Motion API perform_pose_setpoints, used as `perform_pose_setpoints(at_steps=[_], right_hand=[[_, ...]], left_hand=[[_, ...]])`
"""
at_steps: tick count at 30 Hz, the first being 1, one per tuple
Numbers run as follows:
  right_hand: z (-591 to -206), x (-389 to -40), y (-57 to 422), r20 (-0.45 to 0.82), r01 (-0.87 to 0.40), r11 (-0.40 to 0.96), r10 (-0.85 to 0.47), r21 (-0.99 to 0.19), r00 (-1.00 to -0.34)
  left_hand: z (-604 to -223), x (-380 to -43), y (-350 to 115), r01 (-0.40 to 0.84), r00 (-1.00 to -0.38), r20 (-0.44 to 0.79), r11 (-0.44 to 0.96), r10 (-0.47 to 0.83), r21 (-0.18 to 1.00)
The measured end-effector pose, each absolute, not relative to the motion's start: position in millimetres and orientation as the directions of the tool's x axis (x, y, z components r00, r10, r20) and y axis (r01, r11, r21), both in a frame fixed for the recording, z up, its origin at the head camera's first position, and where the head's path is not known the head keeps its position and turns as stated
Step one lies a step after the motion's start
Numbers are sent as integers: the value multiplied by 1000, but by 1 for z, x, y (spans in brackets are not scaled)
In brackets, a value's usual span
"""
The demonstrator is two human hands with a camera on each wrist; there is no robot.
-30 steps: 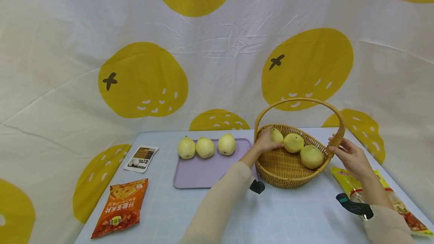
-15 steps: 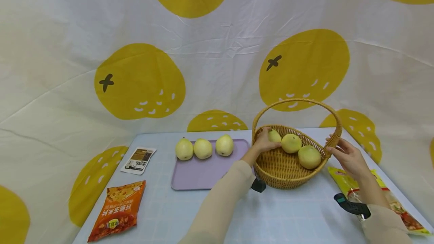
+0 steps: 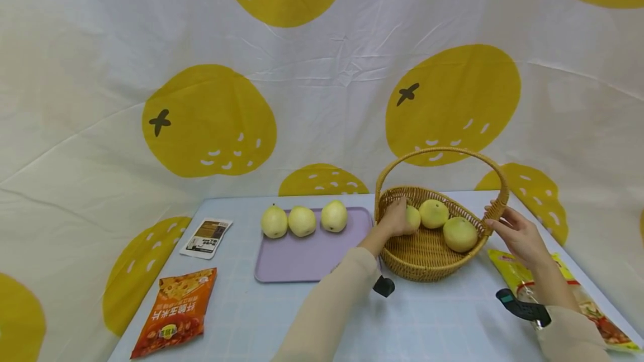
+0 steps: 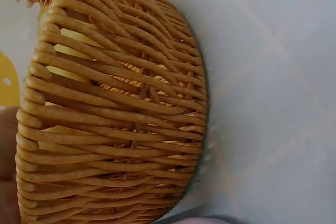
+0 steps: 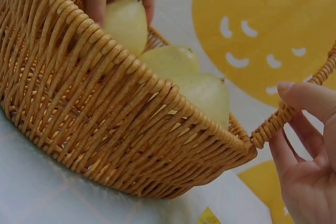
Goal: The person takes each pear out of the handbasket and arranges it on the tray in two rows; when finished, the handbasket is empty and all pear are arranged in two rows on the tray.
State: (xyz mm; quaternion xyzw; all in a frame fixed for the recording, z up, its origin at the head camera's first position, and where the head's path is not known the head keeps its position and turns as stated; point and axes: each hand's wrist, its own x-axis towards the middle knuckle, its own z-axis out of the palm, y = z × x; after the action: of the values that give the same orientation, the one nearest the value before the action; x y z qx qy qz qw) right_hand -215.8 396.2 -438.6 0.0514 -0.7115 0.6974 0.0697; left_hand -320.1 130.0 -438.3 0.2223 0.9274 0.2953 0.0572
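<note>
A wicker basket [image 3: 427, 271] with a tall arched handle stands on the right part of the table. My left hand [image 3: 395, 219] reaches over its left rim and grips a pale yellow pear [image 5: 127, 24], fingers wrapped round its side. Two more pears, a middle one [image 3: 434, 214] and a right one [image 3: 460, 234], sit in the basket. My right hand [image 5: 310, 156] holds the foot of the basket handle [image 5: 275, 124], thumb on one side and fingers on the other. In the left wrist view the basket wall hides most of the left hand.
Left of the basket lies a purple tray [image 3: 297, 261] with three pears [image 3: 302, 221] along its back edge. An orange snack bag [image 3: 175, 313] and a small white packet [image 3: 206, 238] lie at the left. A yellow bag [image 3: 578, 295] lies under my right forearm.
My left hand has shifted the gripped pear a little towards me inside the basket, away from the back wall. My right hand stays on the handle.
</note>
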Motion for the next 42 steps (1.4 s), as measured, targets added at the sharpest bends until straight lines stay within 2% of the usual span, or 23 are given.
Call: perform_pose_setpoints(at_steps=[8, 16, 27, 35, 42], right_hand=[[-439, -216, 395, 188, -188, 20, 19, -982, -982], [-440, -217, 395, 173, -171, 46, 26, -984, -985], [-439, -217, 396, 151, -150, 20, 39, -988, -988], [-439, -217, 395, 177, -177, -11, 35, -984, -984], [-441, -216, 395, 191, -192, -22, 22, -981, -981]], left_hand=[[-440, -311, 122, 481, -846, 58, 713, 530, 510], [-434, -301, 116, 509, -831, 151, 623, 536, 594], [-419, -286, 95, 437, -843, 248, 337, 478, 834], [-411, -278, 77, 366, -838, 239, 180, 491, 913], [-413, -270, 54, 324, -830, 210, 141, 517, 935]])
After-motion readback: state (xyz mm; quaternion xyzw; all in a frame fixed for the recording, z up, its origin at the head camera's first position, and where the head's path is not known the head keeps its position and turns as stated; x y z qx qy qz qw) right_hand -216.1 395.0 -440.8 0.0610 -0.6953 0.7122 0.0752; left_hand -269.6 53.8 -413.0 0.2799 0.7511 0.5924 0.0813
